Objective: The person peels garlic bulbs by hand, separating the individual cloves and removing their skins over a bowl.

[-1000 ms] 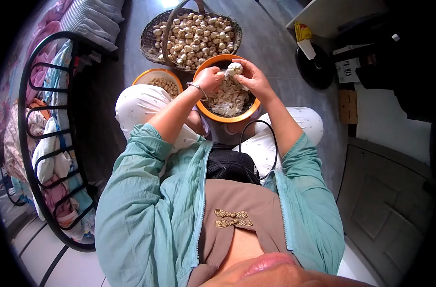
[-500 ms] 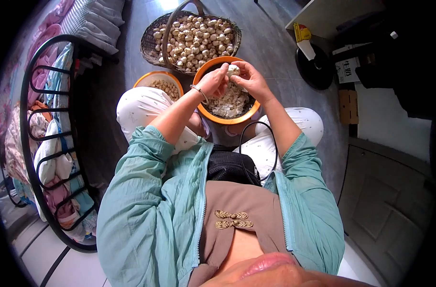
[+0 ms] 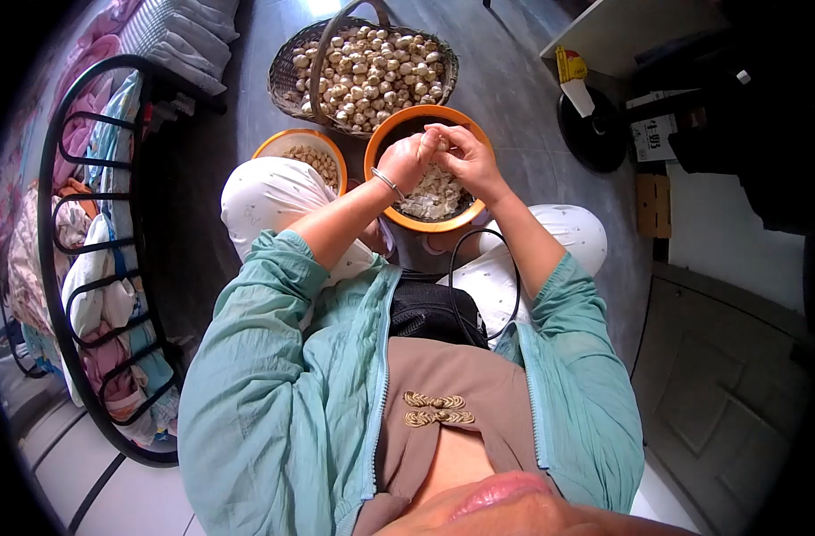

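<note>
Over an orange-rimmed bowl (image 3: 483, 134), my two hands meet around a garlic bulb (image 3: 442, 144), of which only a small pale part shows. My left hand (image 3: 406, 163), with a bracelet at the wrist, is closed, its fingertips pressed against the bulb. From the other side my right hand (image 3: 470, 161) grips it between thumb and fingers. Papery garlic skins (image 3: 432, 194) lie in the bowl below. Left of it, a smaller orange-rimmed bowl (image 3: 273, 144) holds peeled cloves (image 3: 315, 163), partly behind my knee.
A wicker basket (image 3: 287, 93) full of whole garlic bulbs stands just beyond the bowls. On the left is a black metal bed frame (image 3: 48, 223) with clothes and bedding. A round black base (image 3: 592, 134) and a cardboard box (image 3: 652, 205) are to the right.
My hands have come closer together, and the garlic bulb, plainly visible before, is now mostly covered by my fingers. The view has shifted slightly.
</note>
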`<state>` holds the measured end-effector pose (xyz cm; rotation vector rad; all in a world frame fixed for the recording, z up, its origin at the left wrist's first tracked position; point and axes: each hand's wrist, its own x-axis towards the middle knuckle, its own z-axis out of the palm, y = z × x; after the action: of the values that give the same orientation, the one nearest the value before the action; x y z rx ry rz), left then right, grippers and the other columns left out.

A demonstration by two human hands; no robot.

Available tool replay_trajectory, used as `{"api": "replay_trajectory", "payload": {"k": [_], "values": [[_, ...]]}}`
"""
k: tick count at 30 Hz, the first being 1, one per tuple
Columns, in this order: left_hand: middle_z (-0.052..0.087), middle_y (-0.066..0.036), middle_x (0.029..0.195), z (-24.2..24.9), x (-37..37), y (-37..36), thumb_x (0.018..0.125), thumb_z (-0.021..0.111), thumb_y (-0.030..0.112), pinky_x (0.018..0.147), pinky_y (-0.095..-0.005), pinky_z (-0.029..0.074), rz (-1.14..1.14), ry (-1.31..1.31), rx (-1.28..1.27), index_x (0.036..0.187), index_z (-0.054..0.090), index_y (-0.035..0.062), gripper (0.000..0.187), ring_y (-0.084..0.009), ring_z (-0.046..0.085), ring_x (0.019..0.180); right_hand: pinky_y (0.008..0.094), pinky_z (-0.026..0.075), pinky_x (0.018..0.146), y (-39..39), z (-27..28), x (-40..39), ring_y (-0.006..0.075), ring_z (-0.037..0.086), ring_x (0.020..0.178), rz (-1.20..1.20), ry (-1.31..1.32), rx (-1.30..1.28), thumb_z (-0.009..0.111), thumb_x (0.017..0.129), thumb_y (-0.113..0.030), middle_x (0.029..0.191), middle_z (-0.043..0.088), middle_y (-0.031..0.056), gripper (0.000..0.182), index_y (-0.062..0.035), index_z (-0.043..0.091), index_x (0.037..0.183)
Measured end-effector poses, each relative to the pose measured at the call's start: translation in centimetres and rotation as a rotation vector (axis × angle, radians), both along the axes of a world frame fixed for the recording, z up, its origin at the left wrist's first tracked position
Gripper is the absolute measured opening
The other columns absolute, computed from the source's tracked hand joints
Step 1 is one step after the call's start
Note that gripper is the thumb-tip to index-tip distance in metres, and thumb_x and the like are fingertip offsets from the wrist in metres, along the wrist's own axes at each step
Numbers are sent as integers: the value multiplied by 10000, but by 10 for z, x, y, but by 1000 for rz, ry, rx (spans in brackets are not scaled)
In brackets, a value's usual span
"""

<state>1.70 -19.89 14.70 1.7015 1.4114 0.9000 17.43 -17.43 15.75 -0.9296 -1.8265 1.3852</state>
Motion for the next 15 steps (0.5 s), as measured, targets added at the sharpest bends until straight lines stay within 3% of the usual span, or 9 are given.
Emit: {"api": "replay_trajectory", "payload": {"k": [2, 6, 9, 11, 15], "values": [[634, -197, 884, -2, 2, -2, 979, 238, 402, 723, -414, 474, 33, 0, 51, 922, 621, 27, 539, -363, 602, 849, 237, 439, 854, -2, -1, -2, 102, 527, 984, -17, 119, -119, 620, 804, -8, 1088, 515, 16, 405, -40, 539, 1199], [624, -216, 856, -15, 3, -2, 983, 229, 391, 713, -429, 470, 80, 48, 109, 913, 615, 15, 543, -388, 588, 844, 237, 438, 867, -2, -1, 0, 96, 525, 997, -11, 97, -149, 622, 803, -3, 1097, 514, 12, 405, -38, 538, 1197], [621, -186, 747, -23, 3, -2, 977, 249, 422, 629, -387, 480, 109, 46, 150, 900, 612, 2, 561, -331, 616, 703, 220, 467, 775, -4, 0, -3, 71, 546, 901, -28, 173, -149, 658, 780, -26, 1006, 529, -6, 399, -61, 572, 1168], [584, -94, 647, -21, 2, -4, 965, 264, 473, 521, -311, 457, 167, -250, -159, 867, 612, 8, 589, -194, 574, 554, 224, 466, 806, -7, 5, -5, 75, 547, 912, -19, 254, -254, 659, 787, -33, 1015, 532, -12, 400, -67, 568, 1175], [585, -150, 649, -8, 2, -3, 977, 303, 355, 546, -368, 460, 220, -280, -208, 830, 572, 16, 457, -299, 577, 579, 243, 465, 836, -7, 1, -5, 87, 552, 930, -26, 302, -352, 661, 800, -46, 1034, 533, -4, 429, -74, 536, 1209]]}}
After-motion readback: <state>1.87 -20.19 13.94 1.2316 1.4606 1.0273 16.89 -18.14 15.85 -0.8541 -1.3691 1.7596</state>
